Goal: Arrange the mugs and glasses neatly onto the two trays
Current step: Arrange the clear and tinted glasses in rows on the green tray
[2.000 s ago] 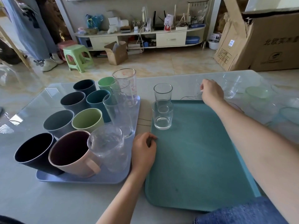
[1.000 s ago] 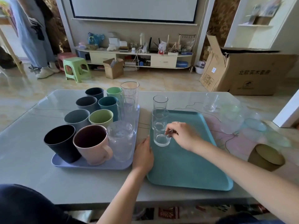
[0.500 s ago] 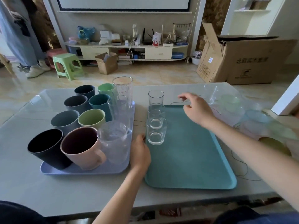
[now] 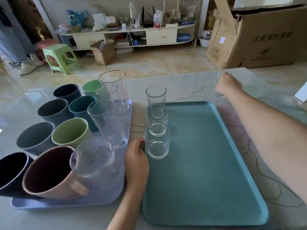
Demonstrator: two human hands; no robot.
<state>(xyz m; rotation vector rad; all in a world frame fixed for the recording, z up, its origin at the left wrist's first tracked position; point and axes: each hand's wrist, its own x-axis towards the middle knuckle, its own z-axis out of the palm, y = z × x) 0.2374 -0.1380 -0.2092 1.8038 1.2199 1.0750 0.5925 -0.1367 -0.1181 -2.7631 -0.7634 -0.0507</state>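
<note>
While our right hand [image 4: 228, 85] reaches to the far right of the table [image 4: 191, 82], its fingers curl around a clear glass [image 4: 221, 95] that stands on the tabletop beyond the teal tray [image 4: 207, 180]; the hand hides most of the glass. Our left hand [image 4: 137, 163] rests between the two trays, fingers curled at the near-left edge of the teal tray, but we cannot tell whether they actually grip the rim.

Just right of that hand, three short clear glasses [image 4: 157, 140] stand in a line along the teal tray's left edge, running from near to far. The rest of the teal tray is bare.

To the left, the lavender tray [image 4: 106, 198] is crowded. A pink mug [image 4: 49, 173] with a handle sits at its near edge, a black cup [image 4: 11, 171] beside it on the left. Behind come a grey cup [image 4: 34, 138], a light green cup [image 4: 71, 131], a dark grey cup [image 4: 53, 110], a teal cup [image 4: 82, 105], a navy cup [image 4: 66, 92] and a green cup [image 4: 91, 87]. Tall clear tumblers [image 4: 113, 97] line the tray's right side.

Past the table we see a green stool [image 4: 59, 57] and a large cardboard box [image 4: 265, 35].
</note>
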